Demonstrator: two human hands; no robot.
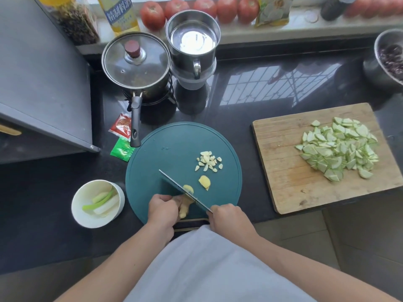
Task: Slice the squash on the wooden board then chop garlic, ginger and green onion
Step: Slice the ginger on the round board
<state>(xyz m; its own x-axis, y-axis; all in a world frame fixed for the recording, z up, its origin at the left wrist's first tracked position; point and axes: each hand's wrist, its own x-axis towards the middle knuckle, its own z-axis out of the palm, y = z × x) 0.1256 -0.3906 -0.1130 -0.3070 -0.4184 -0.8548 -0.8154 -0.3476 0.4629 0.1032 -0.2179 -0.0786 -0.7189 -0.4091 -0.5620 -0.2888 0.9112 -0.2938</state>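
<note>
On the round teal board point(165, 153) my left hand point(162, 209) grips a ginger root point(184, 207) near the front edge. My right hand point(226, 216) holds a knife point(181, 189) whose blade rests across the ginger. One ginger slice point(188, 188) lies against the blade, another ginger slice point(205, 182) sits just right of it. A small pile of chopped garlic point(209, 161) lies farther back on the teal board. Sliced squash point(338, 149) is heaped on the wooden board point(283, 171) at the right. Green onion pieces point(101, 202) lie in a white bowl point(87, 219) at the left.
A lidded pot point(136, 66) with a long handle point(135, 125) reaching the teal board stands behind it, beside a steel mug point(194, 44). Two sauce packets point(122, 138) lie left of the board. A dark cabinet point(43, 73) is at the left. Tomatoes point(196, 9) line the sill.
</note>
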